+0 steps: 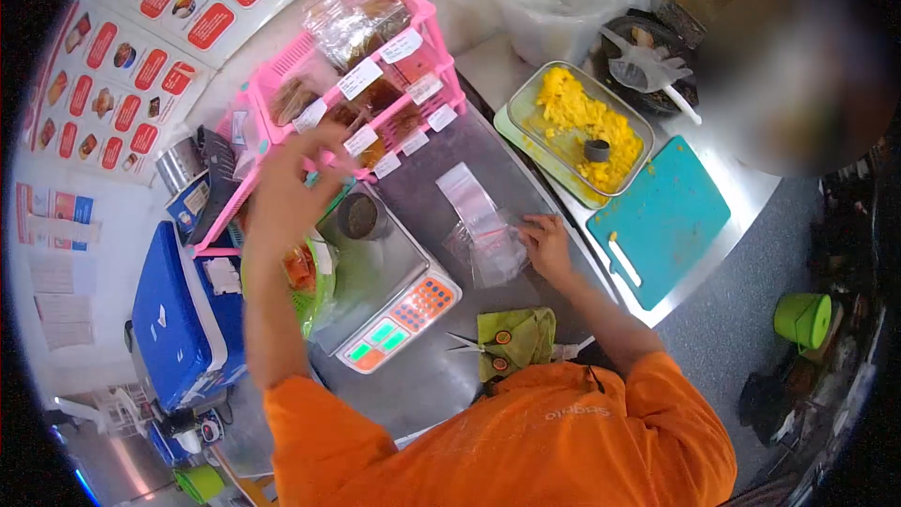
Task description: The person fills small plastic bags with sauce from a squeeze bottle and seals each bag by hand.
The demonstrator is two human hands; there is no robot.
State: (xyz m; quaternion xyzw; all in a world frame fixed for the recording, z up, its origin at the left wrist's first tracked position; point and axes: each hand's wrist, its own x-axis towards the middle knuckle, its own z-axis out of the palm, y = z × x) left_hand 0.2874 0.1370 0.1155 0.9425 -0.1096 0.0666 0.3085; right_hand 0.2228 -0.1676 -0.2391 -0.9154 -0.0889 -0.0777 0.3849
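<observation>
My left hand [305, 178] is raised over the front of the pink basket [282, 63], blurred, with its fingers apart and nothing visible in them. Labelled packets of brown and reddish food fill the basket. Below that hand, a dark round cup [360, 216] stands on the digital scale [375, 263], whose displays glow green. At the right, my right hand [546, 242] pinches the edge of a clear zip-lock bag [497, 258] lying on the grey table. More clear bags [466, 190] lie beside it, overlapping.
A metal tray [615, 192] of yellow chopped food holds a small dark cup [596, 150]. Right of it lies a teal cutting board [690, 216] with a white-handled knife [625, 263]. Scissors [493, 350] rest on a green cloth [530, 333]. A blue cooler [169, 319] stands left.
</observation>
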